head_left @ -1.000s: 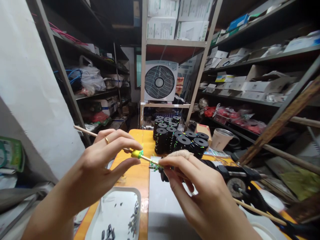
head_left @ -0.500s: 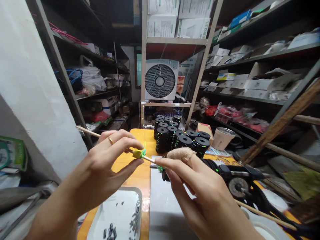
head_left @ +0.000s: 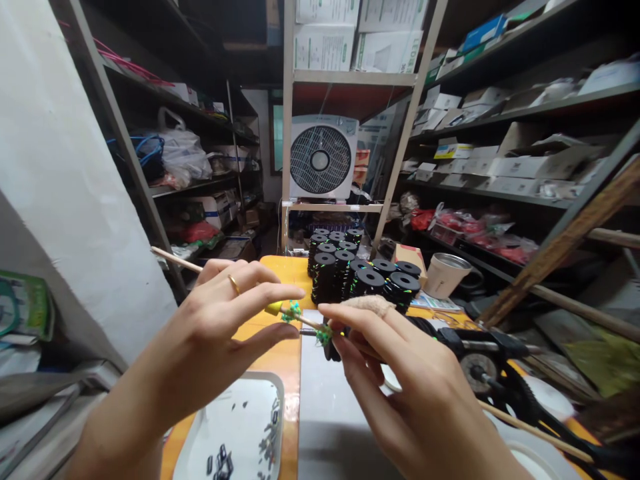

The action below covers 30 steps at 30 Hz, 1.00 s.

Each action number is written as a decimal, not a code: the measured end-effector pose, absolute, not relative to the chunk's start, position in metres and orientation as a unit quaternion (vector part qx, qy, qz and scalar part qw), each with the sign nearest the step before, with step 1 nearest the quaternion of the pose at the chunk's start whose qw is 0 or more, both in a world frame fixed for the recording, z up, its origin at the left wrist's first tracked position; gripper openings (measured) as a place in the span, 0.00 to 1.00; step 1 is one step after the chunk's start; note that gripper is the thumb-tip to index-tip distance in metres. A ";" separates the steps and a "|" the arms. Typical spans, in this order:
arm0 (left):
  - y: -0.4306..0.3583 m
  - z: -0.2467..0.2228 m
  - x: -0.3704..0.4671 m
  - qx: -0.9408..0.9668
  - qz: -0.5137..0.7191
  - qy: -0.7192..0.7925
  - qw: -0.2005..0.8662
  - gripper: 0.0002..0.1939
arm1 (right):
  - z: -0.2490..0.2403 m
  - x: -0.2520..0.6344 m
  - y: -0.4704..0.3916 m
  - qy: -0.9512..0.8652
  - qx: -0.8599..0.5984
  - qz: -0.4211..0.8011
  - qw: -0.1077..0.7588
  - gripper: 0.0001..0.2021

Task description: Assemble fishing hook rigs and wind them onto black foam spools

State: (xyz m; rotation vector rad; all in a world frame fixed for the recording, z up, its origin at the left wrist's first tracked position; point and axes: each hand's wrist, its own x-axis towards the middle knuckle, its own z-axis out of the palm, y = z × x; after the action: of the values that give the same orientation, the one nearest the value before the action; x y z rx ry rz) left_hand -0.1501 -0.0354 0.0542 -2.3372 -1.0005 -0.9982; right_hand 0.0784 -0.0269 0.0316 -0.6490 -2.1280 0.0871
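Pretty crammed storeroom: loaded shelves (head_left: 530, 110) down both sides, box fan (head_left: 321, 160) on a rack past the table's far edge, white cartons (head_left: 387, 50) above it. Glossy orange table (head_left: 280, 272), with stacks of black discs (head_left: 371, 279) toward the far edge, mug (head_left: 443, 275) by the right edge, black machine (head_left: 477, 367) nearer along that same edge. White tray (head_left: 213, 413) of small dark pieces (head_left: 220, 462) at the near left, pale sheet (head_left: 325, 400) beside it.

Left hand (head_left: 215, 313) with forefinger and thumb well parted, wooden stick (head_left: 176, 259) behind the fingers, yellow band (head_left: 273, 308) and green bits (head_left: 291, 311) by the gap. Can't tell about the hidden grip. Right hand (head_left: 405, 360) with thumb and forefinger slightly parted, right at the stick's lower end; can't tell if gripping. Stick slanted midair, above the sheet's far left corner.
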 end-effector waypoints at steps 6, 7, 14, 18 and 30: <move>-0.036 0.054 -0.152 -0.831 -0.369 -0.362 0.204 0.11 | 0.034 0.078 -0.029 -0.842 -0.279 0.052 0.459 0.15; -0.035 0.053 -0.152 -0.832 -0.371 -0.361 0.201 0.11 | 0.034 0.079 -0.029 -0.840 -0.278 0.054 0.462 0.15; -0.034 0.052 -0.153 -0.831 -0.382 -0.355 0.192 0.09 | 0.036 0.082 -0.030 -0.844 -0.271 0.044 0.460 0.12; -0.035 0.052 -0.154 -0.831 -0.379 -0.358 0.194 0.09 | 0.037 0.081 -0.031 -0.842 -0.272 0.036 0.464 0.11; -0.034 0.053 -0.152 -0.827 -0.384 -0.361 0.197 0.09 | 0.038 0.080 -0.031 -0.842 -0.259 0.045 0.471 0.10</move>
State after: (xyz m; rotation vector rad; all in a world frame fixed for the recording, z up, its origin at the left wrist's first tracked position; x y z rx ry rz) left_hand -0.1522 -0.0336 0.0530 -2.3156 -1.0108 -1.0755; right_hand 0.0799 -0.0309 0.0378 -0.6340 -2.0619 0.1105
